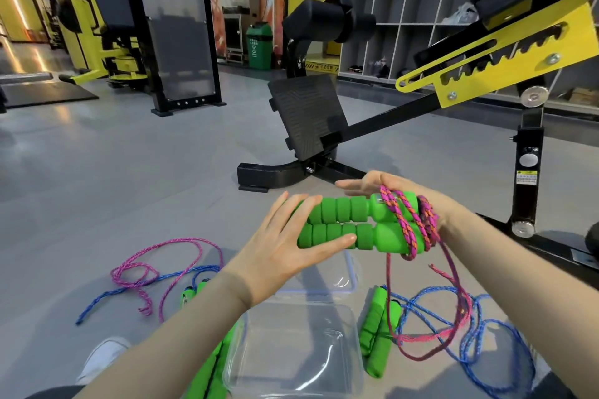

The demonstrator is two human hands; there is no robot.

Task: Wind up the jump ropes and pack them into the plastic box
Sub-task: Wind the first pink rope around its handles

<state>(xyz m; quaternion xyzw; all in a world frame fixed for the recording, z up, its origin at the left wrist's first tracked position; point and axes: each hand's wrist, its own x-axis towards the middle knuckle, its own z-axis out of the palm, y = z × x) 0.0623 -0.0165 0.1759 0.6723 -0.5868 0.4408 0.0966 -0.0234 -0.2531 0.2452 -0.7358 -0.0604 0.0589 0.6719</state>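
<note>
Two green foam handles (353,223) lie side by side in the air between my hands. A pink rope (411,223) is wound a few turns around their right end, and its loose length (431,334) hangs to the floor. My left hand (285,243) clasps the handles' left end, fingers spread, thumb across the lower handle. My right hand (382,183) supports the right end from behind with its fingers stretched out; the coils partly hide it. The clear plastic box (291,350) stands open on the floor below, with its lid (324,278) just beyond.
A blue rope (486,334) with green handles (376,334) lies right of the box. Pink and blue ropes (155,272) with small green handles (191,291) lie to the left. More green handles (210,376) sit under my left forearm. A black-and-yellow gym bench (324,126) stands ahead.
</note>
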